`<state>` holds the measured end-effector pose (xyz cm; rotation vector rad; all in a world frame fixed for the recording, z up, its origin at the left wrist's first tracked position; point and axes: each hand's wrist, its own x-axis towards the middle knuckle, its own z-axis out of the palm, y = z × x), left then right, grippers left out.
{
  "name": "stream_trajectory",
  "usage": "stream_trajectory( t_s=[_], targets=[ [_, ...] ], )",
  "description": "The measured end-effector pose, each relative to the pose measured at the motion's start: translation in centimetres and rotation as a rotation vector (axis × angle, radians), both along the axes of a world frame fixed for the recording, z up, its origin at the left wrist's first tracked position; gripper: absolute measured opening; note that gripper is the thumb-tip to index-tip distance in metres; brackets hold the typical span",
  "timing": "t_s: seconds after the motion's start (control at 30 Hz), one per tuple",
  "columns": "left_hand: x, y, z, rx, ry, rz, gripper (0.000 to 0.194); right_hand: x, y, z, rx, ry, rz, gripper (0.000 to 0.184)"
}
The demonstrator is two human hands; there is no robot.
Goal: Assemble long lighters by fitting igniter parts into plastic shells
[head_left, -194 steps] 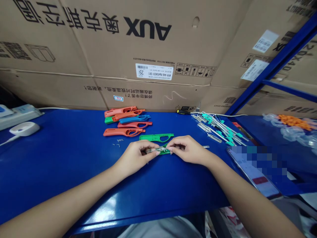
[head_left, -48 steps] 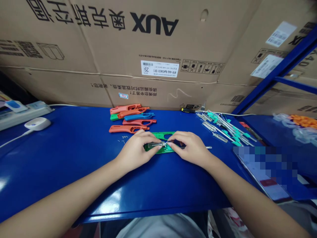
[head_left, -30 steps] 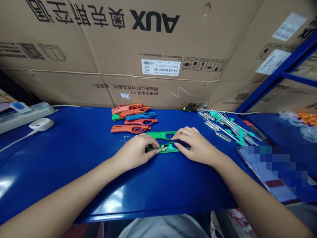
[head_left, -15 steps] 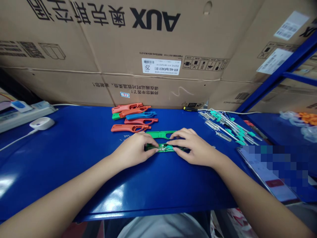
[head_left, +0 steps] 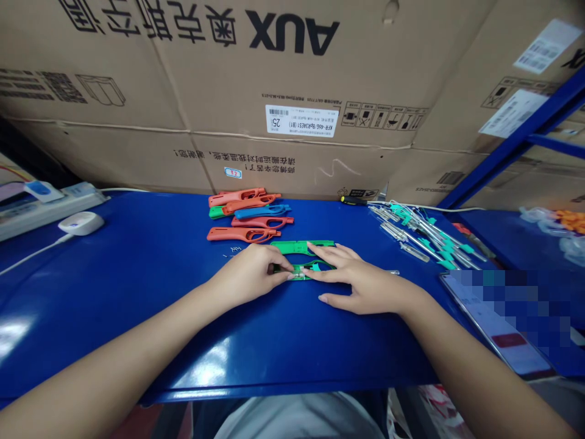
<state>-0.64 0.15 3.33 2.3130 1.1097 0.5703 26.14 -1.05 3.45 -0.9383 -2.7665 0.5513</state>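
In the middle of the blue table lies an open green lighter shell half (head_left: 298, 268) with small clear and teal parts inside. My left hand (head_left: 249, 275) pinches its left end between thumb and fingers, hiding that end. My right hand (head_left: 368, 283) is over the right part with fingers spread. One of its fingertips touches the inner parts, another reaches the second green shell half (head_left: 292, 247), which lies just behind. The thumb rests apart from the shell, nearer to me. A thin metal tube end (head_left: 392, 272) shows to the right of my right hand.
Orange, blue and green lighter shells (head_left: 244, 234) lie behind my left hand, with tiny metal pieces (head_left: 235, 249) nearby. At right are several metal lighter tubes (head_left: 432, 235), a screwdriver (head_left: 354, 200) and a phone (head_left: 498, 329). A cardboard wall (head_left: 205, 79) closes the back.
My right hand has opened from a pinch at the shell's right part, its fingers spreading and its thumb moving off towards me. My left hand stays on the left end.
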Motion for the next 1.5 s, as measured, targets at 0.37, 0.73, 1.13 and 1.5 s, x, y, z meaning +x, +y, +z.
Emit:
stream_trajectory(
  t_s=[0.37,0.73,1.13,1.5],
  targets=[
    [-0.2,-0.1,1.0,0.125,0.045,0.039,0.018,-0.2,0.7,0.2,0.203,0.128,-0.113,0.04],
    [-0.2,-0.2,0.6,0.377,0.209,-0.222,0.014,-0.1,0.8,0.8,0.187,0.093,-0.144,0.01],
    [0.2,-0.3,0.5,0.351,0.207,-0.242,0.015,-0.1,0.9,0.2,0.061,0.13,-0.1,0.003],
    [0.1,-0.4,-0.2,0.309,0.209,-0.272,0.021,-0.1,0.9,0.2,0.032,0.144,-0.116,0.004]
  ],
)
